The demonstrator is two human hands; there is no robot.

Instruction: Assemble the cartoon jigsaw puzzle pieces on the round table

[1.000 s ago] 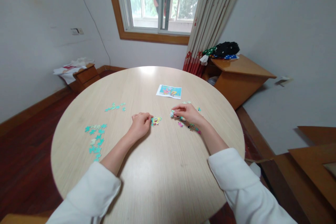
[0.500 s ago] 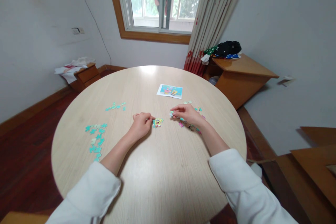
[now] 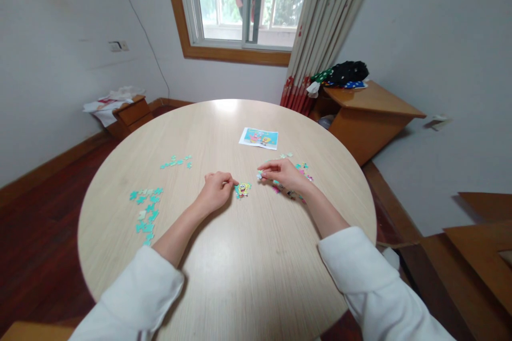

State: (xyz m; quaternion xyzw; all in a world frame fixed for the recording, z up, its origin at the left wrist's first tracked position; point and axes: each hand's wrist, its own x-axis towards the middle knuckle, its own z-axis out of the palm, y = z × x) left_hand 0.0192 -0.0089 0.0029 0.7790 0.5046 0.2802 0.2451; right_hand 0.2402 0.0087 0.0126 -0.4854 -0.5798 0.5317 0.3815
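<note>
A small joined cluster of yellow and teal puzzle pieces (image 3: 242, 189) lies on the round wooden table (image 3: 240, 266), midway between my hands. My left hand (image 3: 215, 191) rests curled on the table with its fingertips touching the cluster's left edge. To the cluster's right, my right hand (image 3: 282, 172) pinches a small pale teal puzzle piece (image 3: 260, 175) between thumb and fingers, just above the tabletop. Loose pink and teal pieces (image 3: 298, 184) lie under and behind my right wrist.
A printed reference picture (image 3: 258, 138) lies farther back on the table. Teal pieces sit in a group at the left (image 3: 146, 210) and a smaller group behind it (image 3: 176, 162). A wooden cabinet (image 3: 366, 112) with clothes stands at the right, by a curtain.
The joined cluster has slid a little to the right with my left fingertips on it. My right hand with its piece has shifted slightly left toward the cluster.
</note>
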